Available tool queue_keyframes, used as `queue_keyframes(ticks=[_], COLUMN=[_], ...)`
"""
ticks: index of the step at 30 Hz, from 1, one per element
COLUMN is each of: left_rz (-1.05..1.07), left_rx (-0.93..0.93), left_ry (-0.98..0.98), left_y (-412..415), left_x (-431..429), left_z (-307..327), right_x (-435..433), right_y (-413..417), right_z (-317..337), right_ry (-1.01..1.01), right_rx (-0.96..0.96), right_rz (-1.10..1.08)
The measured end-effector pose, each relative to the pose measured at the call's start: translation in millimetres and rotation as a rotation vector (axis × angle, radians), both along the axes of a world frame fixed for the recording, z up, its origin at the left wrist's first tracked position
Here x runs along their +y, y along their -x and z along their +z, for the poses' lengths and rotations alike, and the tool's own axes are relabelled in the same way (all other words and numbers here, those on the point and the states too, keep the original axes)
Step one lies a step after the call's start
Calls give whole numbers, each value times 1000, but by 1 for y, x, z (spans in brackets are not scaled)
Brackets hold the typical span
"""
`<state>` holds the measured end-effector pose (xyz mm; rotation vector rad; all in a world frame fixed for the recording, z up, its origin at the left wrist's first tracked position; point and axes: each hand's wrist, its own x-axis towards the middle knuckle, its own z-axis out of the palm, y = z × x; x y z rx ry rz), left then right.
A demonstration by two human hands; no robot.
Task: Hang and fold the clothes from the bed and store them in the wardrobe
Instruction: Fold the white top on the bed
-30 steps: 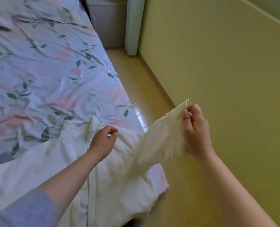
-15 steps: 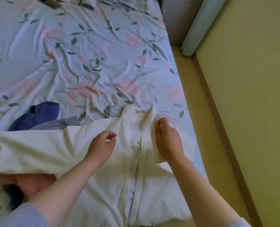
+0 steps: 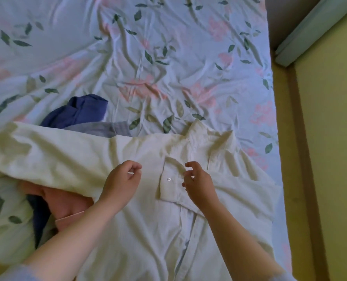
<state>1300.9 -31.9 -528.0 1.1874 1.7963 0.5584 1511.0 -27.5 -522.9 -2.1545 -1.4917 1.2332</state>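
The white shirt (image 3: 148,220) is laid front-up on the bed (image 3: 168,57), collar away from the person, with one folded sleeve's cuff (image 3: 169,180) just beside the right hand (image 3: 199,185). Both grips are loosely curled, nothing held (left hand (image 3: 122,179) over the chest). The other sleeve (image 3: 46,157) is stretched leftward across the bed, so the left hand is judged nearer for the next fold.
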Motion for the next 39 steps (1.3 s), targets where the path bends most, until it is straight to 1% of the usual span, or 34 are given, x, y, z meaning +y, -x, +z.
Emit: queue_keyframes(ticks=[3, 5, 7, 9, 14, 15, 18, 19, 21, 22, 25, 28, 31, 33, 34, 35, 37, 39], left_rz=[83, 182, 294, 362, 565, 624, 826, 855, 883, 907, 988, 1002, 1062, 1087, 1097, 1116, 1179, 1152], left_rx=[29, 47, 46, 52, 2, -39, -252, -293, -342, -403, -683, -794, -1013, -1073, -1066, -1014, -811, -598], left_ry=[-8, -7, 39, 109, 176, 200, 235, 232, 217, 209, 148, 111, 145, 115, 94, 75, 9, -56], left_y=[24, 45, 69, 94, 147, 158, 188, 196, 210, 216, 226, 230, 237, 243, 244, 244, 246, 246], left_x=[-4, -8, -12, -17, -26, -26, -27, -27, -27, -26, -23, -16, -5, 4, 9, 15, 25, 33], left_z=[10, 14, 13, 7, -13, -17, -28, -31, -40, -44, -48, -49, -49, -51, -49, -47, -44, -33], right_x=[12, 20, 28, 34, 46, 49, 59, 62, 65, 65, 61, 56, 49, 45, 43, 43, 43, 43], right_y=[29, 53, 78, 101, 154, 164, 198, 210, 231, 240, 260, 267, 269, 269, 268, 267, 265, 262], right_z=[8, 13, 16, 15, 10, 9, 4, 1, -4, -8, -21, -30, -33, -35, -36, -37, -38, -37], right_ry=[16, 11, 9, 12, 18, 14, 2, 0, 13, 27, 82, 120, 120, 120, 120, 120, 146, 189], right_rx=[43, 73, 86, 94, 108, 103, 103, 107, 120, 131, 98, 43, 13, 13, 16, 26, 95, 203], right_rz=[30, 78, 133, 177, 249, 265, 320, 331, 338, 333, 344, 377, 410, 429, 430, 418, 326, 188])
